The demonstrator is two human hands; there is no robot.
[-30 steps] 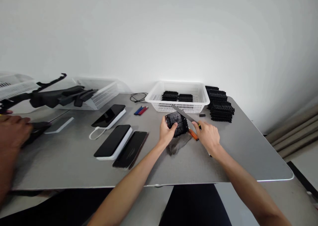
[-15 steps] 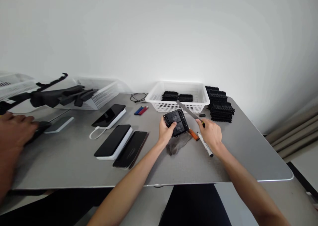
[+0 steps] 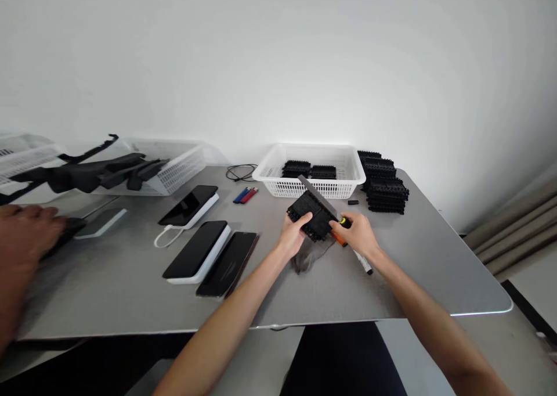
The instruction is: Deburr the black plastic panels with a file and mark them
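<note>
My left hand [image 3: 294,233] grips a black ridged plastic part [image 3: 314,215] by its left side, the thumb on its face. A flat grey file [image 3: 319,194] with a black and yellow handle is held in my right hand [image 3: 357,233]; its blade lies along the part's upper right edge. Below the part, a grey cloth [image 3: 308,258] rests on the table. Partly hidden under my right hand are an orange tool handle [image 3: 339,238] and a white marker [image 3: 364,263].
A white basket [image 3: 315,188] holds black parts; more are stacked [image 3: 386,194] at its right. Phones and power banks [image 3: 196,251], lighters [image 3: 246,195] and a cable lie left. Another person's hand [image 3: 28,233] is at far left, near baskets of dark pieces [image 3: 96,172].
My right hand has moved left and brought the file against the part's edge. The part has turned slightly in my left hand.
</note>
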